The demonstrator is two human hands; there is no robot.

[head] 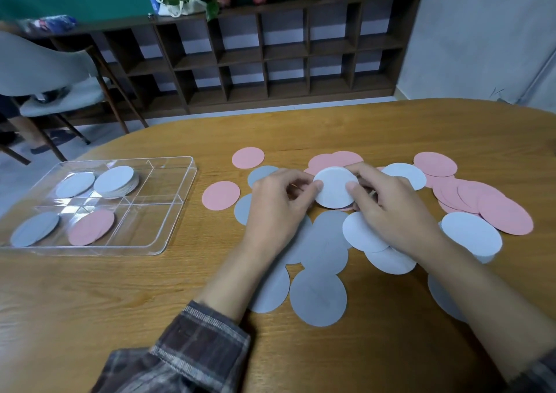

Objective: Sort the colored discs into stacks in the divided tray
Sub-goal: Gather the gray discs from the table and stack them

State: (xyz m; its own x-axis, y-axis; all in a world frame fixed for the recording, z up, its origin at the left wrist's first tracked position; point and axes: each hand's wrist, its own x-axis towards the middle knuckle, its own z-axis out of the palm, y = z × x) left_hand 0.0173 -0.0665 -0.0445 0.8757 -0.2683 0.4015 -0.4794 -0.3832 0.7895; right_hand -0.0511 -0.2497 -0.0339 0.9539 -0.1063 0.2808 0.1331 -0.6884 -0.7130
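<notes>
A small stack of white discs (334, 187) is held between both hands above the pile in the middle of the table. My left hand (276, 209) pinches its left edge and my right hand (391, 209) pinches its right edge. Loose pink discs (499, 215), grey discs (317, 298) and white discs (471, 233) lie scattered around and under my hands. The clear divided tray (177, 209) sits at the left. It holds a white stack (115, 180), a pale disc pile (75, 184), grey discs (36, 228) and pink discs (91, 227).
The wooden table (120, 296) has a rounded far edge. A grey chair (51, 70) stands beyond its left corner, with a person's feet near it. A dark cubby shelf (270, 58) with plants lines the back wall.
</notes>
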